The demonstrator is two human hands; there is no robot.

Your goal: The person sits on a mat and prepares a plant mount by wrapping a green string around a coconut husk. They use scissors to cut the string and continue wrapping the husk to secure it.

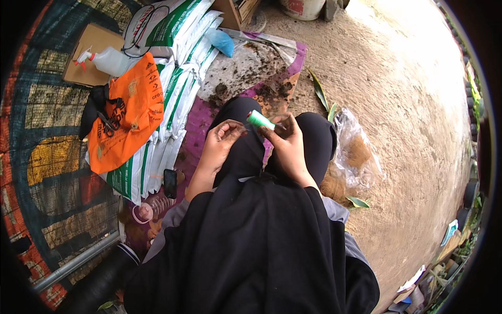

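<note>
My right hand (289, 139) holds a spool of light green thread (261, 119) between thumb and fingers, above the gap between my knees. The spool lies tilted, its far end towards the upper left. My left hand (224, 142) is just left of the spool, thumb and forefinger pinched together. A fine strand of thread (248, 128) shows faintly between those fingertips and the spool. Dark soil stains the fingers of both hands.
At left, an orange bag (127, 114) with scissors (106, 121) and a spray bottle (111, 61) rest by stacked white-green sacks (172, 92). Soil (221, 91) lies ahead on a sheet. A clear plastic bag (355, 149) of brown fibre is at right; a phone (170, 183) is at lower left.
</note>
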